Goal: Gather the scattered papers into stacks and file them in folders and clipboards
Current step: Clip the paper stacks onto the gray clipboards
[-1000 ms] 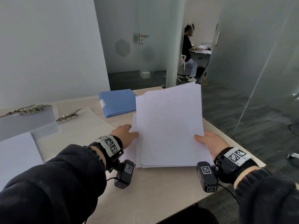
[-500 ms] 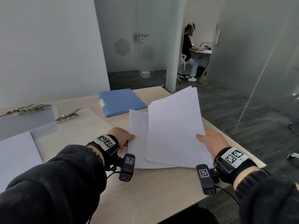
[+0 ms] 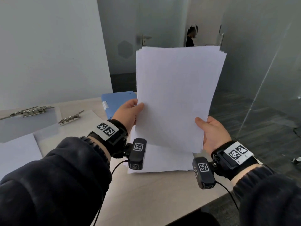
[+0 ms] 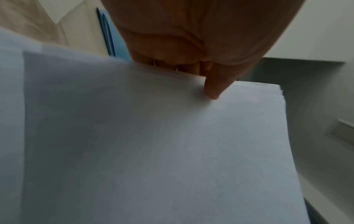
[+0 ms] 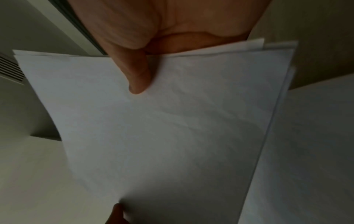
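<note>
A stack of white paper [image 3: 177,97] stands nearly upright above the table, its sheets slightly fanned at the top. My left hand [image 3: 130,111] pinches its left edge, thumb on the near face; the left wrist view shows that thumb on the stack [image 4: 172,144]. My right hand [image 3: 211,132] grips the right edge near the lower corner, thumb on the stack [image 5: 162,128]. More white sheets [image 3: 162,162] lie flat on the table under the raised stack. A blue folder [image 3: 117,101] lies behind my left hand.
Two clipboards [image 3: 31,121] [image 3: 76,121] with metal clips lie at the left of the wooden table [image 3: 146,201], with a white sheet [image 3: 17,152] in front. The table's edge runs along the right. A seated person [image 3: 191,36] shows beyond a glass wall.
The stack has risen from lying low over the table to nearly upright. My left hand moved up from the sheets on the table and took the stack's left edge.
</note>
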Demonstrator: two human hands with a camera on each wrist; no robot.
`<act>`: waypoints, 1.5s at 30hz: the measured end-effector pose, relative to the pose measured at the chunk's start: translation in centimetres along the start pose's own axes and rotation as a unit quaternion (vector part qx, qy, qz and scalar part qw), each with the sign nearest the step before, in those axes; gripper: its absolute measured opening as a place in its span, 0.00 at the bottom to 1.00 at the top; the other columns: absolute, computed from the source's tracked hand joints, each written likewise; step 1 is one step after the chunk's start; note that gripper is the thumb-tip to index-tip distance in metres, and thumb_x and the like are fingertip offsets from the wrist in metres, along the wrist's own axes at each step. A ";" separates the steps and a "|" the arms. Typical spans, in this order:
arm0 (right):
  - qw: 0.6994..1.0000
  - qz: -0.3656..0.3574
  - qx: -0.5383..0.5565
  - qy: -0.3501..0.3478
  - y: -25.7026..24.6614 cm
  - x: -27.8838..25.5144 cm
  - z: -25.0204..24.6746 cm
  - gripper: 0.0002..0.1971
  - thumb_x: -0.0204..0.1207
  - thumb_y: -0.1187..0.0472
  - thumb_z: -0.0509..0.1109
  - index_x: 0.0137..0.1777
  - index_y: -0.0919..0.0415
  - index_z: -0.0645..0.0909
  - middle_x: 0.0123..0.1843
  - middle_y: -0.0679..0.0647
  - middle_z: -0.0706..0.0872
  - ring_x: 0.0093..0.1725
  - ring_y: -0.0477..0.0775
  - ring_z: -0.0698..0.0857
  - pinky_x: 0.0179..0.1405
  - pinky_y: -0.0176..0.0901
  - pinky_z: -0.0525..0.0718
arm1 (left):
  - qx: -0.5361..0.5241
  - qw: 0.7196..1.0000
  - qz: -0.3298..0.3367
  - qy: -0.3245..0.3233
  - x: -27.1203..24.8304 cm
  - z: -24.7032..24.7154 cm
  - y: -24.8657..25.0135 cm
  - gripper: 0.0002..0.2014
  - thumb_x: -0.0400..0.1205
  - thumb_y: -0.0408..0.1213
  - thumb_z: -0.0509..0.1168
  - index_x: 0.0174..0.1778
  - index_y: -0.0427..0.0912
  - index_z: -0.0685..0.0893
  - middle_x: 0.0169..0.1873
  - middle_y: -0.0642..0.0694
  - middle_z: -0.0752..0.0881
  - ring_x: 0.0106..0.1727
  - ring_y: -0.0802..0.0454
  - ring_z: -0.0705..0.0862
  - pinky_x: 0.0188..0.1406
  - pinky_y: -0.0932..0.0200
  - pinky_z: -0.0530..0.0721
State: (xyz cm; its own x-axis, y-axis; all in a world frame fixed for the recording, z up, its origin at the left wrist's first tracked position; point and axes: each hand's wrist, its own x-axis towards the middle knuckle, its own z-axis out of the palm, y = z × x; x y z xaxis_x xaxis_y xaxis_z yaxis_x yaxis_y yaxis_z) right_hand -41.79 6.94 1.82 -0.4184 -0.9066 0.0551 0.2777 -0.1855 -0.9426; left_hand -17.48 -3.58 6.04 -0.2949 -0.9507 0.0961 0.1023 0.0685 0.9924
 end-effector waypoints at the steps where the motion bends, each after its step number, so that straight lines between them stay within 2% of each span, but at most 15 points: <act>1: 1.000 -0.001 0.009 -0.010 -0.1 0.0 0.2 0.05 0.83 0.66 0.67 0.50 0.61 0.85 0.46 0.56 0.94 0.44 0.54 0.93 0.39 0.49 0.90 | -0.038 0.999 0.006 0.005 0.0 0.1 0.1 0.06 0.87 0.33 0.63 0.52 0.43 0.86 0.45 0.46 0.91 0.43 0.51 0.89 0.49 0.54 0.86; 3: 0.999 -0.002 0.021 -0.031 -0.2 -0.2 0.2 0.05 0.82 0.68 0.68 0.51 0.62 0.86 0.48 0.57 0.94 0.46 0.55 0.93 0.40 0.48 0.91 | -0.059 0.998 0.011 0.005 -0.3 0.1 -0.3 0.08 0.86 0.28 0.62 0.52 0.42 0.86 0.46 0.46 0.92 0.43 0.51 0.89 0.44 0.58 0.87; 8: 0.997 0.001 0.013 -0.075 -0.2 -0.8 -0.2 0.07 0.70 0.64 0.75 0.46 0.57 0.92 0.51 0.58 0.94 0.48 0.56 0.93 0.41 0.46 0.91 | -0.034 0.999 0.011 -0.012 -1.7 -0.3 -1.6 0.12 0.83 0.25 0.63 0.58 0.41 0.87 0.53 0.44 0.92 0.52 0.46 0.88 0.53 0.54 0.85; 13: 0.995 -0.019 0.011 -0.095 -0.5 -1.0 0.3 0.24 0.53 0.55 0.83 0.53 0.58 0.91 0.56 0.61 0.93 0.54 0.60 0.92 0.47 0.49 0.91 | -0.062 0.998 0.010 -0.018 -2.3 0.7 -1.0 0.12 0.82 0.26 0.65 0.58 0.42 0.88 0.52 0.43 0.92 0.51 0.45 0.90 0.53 0.50 0.84; 16: 0.995 -0.035 0.009 -0.095 -0.8 -0.5 0.8 0.32 0.42 0.47 0.92 0.50 0.57 0.94 0.57 0.62 0.92 0.57 0.63 0.92 0.54 0.55 0.89 | -0.069 0.997 0.032 -0.023 -2.3 1.2 0.0 0.11 0.82 0.26 0.65 0.53 0.45 0.88 0.46 0.48 0.93 0.45 0.50 0.91 0.47 0.55 0.86; 18: 0.994 -0.044 0.009 -0.095 -1.2 -0.2 0.9 0.36 0.37 0.43 0.93 0.49 0.56 0.94 0.57 0.62 0.92 0.57 0.62 0.92 0.56 0.55 0.88 | -0.067 0.996 0.052 -0.030 -2.1 1.2 0.7 0.12 0.82 0.24 0.65 0.53 0.44 0.87 0.45 0.48 0.93 0.44 0.51 0.91 0.43 0.58 0.87; 21: 0.992 -0.049 0.003 -0.113 -1.5 -0.1 0.9 0.37 0.36 0.42 0.93 0.49 0.56 0.94 0.57 0.62 0.92 0.56 0.61 0.92 0.51 0.51 0.90 | -0.062 0.995 0.072 -0.029 -2.1 0.8 1.2 0.14 0.79 0.25 0.67 0.57 0.44 0.86 0.47 0.48 0.93 0.46 0.51 0.91 0.42 0.58 0.85; 24: 0.992 -0.056 -0.032 -0.108 -1.0 -0.2 0.5 0.40 0.36 0.38 0.92 0.51 0.56 0.92 0.56 0.59 0.93 0.56 0.59 0.92 0.48 0.46 0.90 | -0.046 0.996 0.072 -0.036 -2.4 0.7 0.7 0.20 0.72 0.32 0.71 0.62 0.45 0.85 0.53 0.46 0.92 0.51 0.49 0.91 0.44 0.58 0.87; 28: 0.992 -0.064 -0.061 -0.090 -0.1 -0.3 0.0 0.41 0.39 0.35 0.91 0.53 0.56 0.92 0.57 0.57 0.93 0.58 0.59 0.91 0.62 0.55 0.84 | -0.047 0.997 0.052 -0.029 -2.7 1.1 -0.3 0.20 0.71 0.33 0.72 0.61 0.44 0.86 0.53 0.45 0.92 0.52 0.47 0.91 0.49 0.55 0.86; 31: 0.993 -0.069 -0.059 -0.081 -0.4 -0.3 0.1 0.36 0.40 0.37 0.91 0.50 0.54 0.94 0.56 0.57 0.93 0.58 0.59 0.92 0.61 0.55 0.85 | -0.045 0.998 0.044 -0.028 -2.8 1.5 -0.1 0.12 0.80 0.27 0.70 0.58 0.42 0.87 0.50 0.45 0.93 0.49 0.47 0.91 0.51 0.51 0.85; 34: 0.993 -0.072 -0.046 -0.080 -1.3 0.0 0.5 0.25 0.49 0.44 0.88 0.47 0.53 0.94 0.54 0.57 0.94 0.58 0.61 0.91 0.62 0.56 0.85 | -0.051 0.997 0.056 -0.032 -2.4 1.4 1.0 0.11 0.81 0.27 0.68 0.57 0.43 0.87 0.49 0.46 0.93 0.49 0.48 0.91 0.50 0.51 0.86; 39: 0.992 -0.067 -0.055 -0.090 -0.7 -0.2 0.2 0.40 0.37 0.37 0.92 0.52 0.56 0.93 0.56 0.59 0.93 0.57 0.59 0.92 0.58 0.54 0.86 | -0.042 0.997 0.053 -0.044 -2.6 1.0 0.1 0.25 0.71 0.32 0.71 0.66 0.42 0.83 0.57 0.44 0.91 0.56 0.44 0.90 0.52 0.53 0.87; 42: 0.992 -0.058 -0.075 -0.088 0.2 -0.7 -0.2 0.44 0.38 0.36 0.91 0.57 0.57 0.90 0.57 0.58 0.93 0.57 0.58 0.92 0.60 0.55 0.85 | -0.026 0.998 0.031 -0.045 -3.2 0.9 -1.6 0.22 0.69 0.31 0.70 0.61 0.43 0.85 0.54 0.45 0.92 0.53 0.47 0.91 0.48 0.57 0.87; 44: 0.992 -0.054 -0.083 -0.075 0.5 -0.8 -0.4 0.36 0.46 0.40 0.91 0.54 0.57 0.91 0.56 0.58 0.93 0.57 0.58 0.92 0.61 0.56 0.85 | -0.014 0.999 0.020 -0.043 -3.3 1.1 -2.2 0.15 0.73 0.27 0.71 0.55 0.43 0.87 0.48 0.47 0.93 0.48 0.51 0.92 0.44 0.60 0.86; 45: 0.993 -0.053 -0.087 -0.065 0.4 -0.9 -0.3 0.27 0.55 0.45 0.89 0.54 0.57 0.92 0.55 0.57 0.93 0.56 0.58 0.92 0.63 0.58 0.85 | -0.002 0.999 0.018 -0.045 -3.4 1.1 -2.3 0.13 0.77 0.24 0.70 0.53 0.43 0.87 0.46 0.49 0.93 0.46 0.53 0.92 0.44 0.61 0.86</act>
State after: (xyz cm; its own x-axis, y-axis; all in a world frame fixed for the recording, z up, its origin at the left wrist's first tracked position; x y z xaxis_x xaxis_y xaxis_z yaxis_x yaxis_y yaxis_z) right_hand -41.61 7.76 1.24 -0.3186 -0.9291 0.1881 0.0807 -0.2243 -0.9712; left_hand -17.79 -0.18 3.51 -0.3750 -0.9167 0.1381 0.1187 0.1003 0.9879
